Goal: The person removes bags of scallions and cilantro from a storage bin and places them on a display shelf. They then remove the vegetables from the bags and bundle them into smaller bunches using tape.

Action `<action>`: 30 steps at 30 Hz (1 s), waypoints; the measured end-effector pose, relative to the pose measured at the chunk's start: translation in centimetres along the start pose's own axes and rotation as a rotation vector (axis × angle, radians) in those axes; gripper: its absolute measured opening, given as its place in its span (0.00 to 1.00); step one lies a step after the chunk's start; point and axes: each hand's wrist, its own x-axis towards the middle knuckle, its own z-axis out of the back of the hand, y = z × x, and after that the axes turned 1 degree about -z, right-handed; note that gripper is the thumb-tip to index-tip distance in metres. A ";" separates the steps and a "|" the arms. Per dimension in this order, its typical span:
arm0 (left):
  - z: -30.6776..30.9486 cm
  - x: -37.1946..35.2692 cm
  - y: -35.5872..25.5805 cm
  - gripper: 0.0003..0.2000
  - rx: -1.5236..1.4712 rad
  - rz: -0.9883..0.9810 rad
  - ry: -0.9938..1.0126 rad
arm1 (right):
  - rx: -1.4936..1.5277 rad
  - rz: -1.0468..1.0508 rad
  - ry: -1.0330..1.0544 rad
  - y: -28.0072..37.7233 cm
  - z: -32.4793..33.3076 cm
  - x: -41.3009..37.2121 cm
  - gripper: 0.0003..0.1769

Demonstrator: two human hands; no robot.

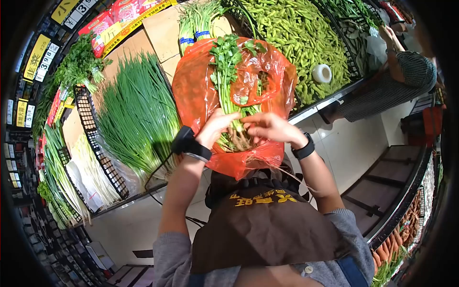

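A bunch of leafy green celery (224, 79) with pale stalks and brown roots lies on an open red plastic bag (193, 81). My left hand (216, 127) is closed around the lower stalks, its thumb stretched across them. From the other side, my right hand (273, 129) has its bent fingers pinched at the base of the stalks, just above the roots. More green stems show through the bag's handle opening. Loose thin strands hang from the bag's near edge toward my right forearm.
Long green chives (138, 110) fill the display left of the bag. Green soybean pods (296, 43) are heaped on the right, with a white roll (322, 73) on them. Bundled greens (203, 21) with blue bands lie behind. Another person's sleeve (417, 71) is at the far right.
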 end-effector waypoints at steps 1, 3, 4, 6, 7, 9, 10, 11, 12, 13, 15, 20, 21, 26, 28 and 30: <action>1.0 0.6 0.5 0.07 -0.032 -0.005 0.001 | 0.080 -0.144 -0.024 1.0 1.0 -0.3 0.12; -1.3 -2.8 -2.9 0.09 -0.003 0.012 -0.151 | -0.361 -0.093 -0.270 -0.3 2.7 0.4 0.13; -0.8 -2.2 -2.4 0.10 -0.035 0.025 -0.121 | -0.526 -0.106 -0.250 -1.1 2.9 0.7 0.16; -0.1 -1.5 -1.7 0.10 -0.065 0.041 -0.087 | -0.856 -0.078 -0.246 -3.2 2.1 1.4 0.24; -0.1 -1.4 -1.7 0.11 -0.164 0.095 0.002 | -0.891 -0.020 -0.315 -3.9 1.3 1.8 0.20; 0.0 -1.3 -1.7 0.11 -0.259 0.148 0.089 | -0.612 -0.006 -0.261 -4.6 1.6 2.5 0.12; 0.0 -1.3 -1.7 0.11 -0.306 0.168 0.094 | -0.357 -0.056 -0.264 -4.9 2.2 2.2 0.09; 0.0 -1.3 -1.8 0.12 -0.354 0.185 0.099 | -0.104 -0.102 -0.261 -4.8 3.0 1.8 0.07; 0.2 -1.6 -2.2 0.12 -0.386 0.168 0.146 | 0.155 -0.176 -0.301 -3.3 3.6 1.2 0.06; 0.0 -1.7 -2.5 0.12 -0.385 0.168 0.147 | 0.283 -0.154 -0.263 -3.2 4.4 1.1 0.07; -0.5 -1.9 -3.3 0.11 -0.300 0.150 0.135 | 0.027 -0.162 -0.191 -3.3 4.1 1.2 0.11; -0.1 -2.2 -7.2 0.11 -0.203 0.161 0.151 | -0.977 0.204 -0.317 4.7 3.8 1.5 0.12; 0.4 -1.9 -7.6 0.11 -0.205 0.190 0.144 | -0.896 0.383 -0.257 6.2 4.4 2.3 0.10; 0.5 -4.9 -12.1 0.16 -0.270 0.186 0.157 | -0.892 0.328 -0.116 2.2 8.6 8.1 0.11; 1.5 -6.0 -12.1 0.16 -0.319 0.173 0.192 | -0.810 0.414 -0.339 2.5 9.7 7.4 0.11; 1.9 -6.1 -10.1 0.15 -0.297 0.136 0.113 | -0.439 0.341 -0.371 3.0 8.1 5.2 0.10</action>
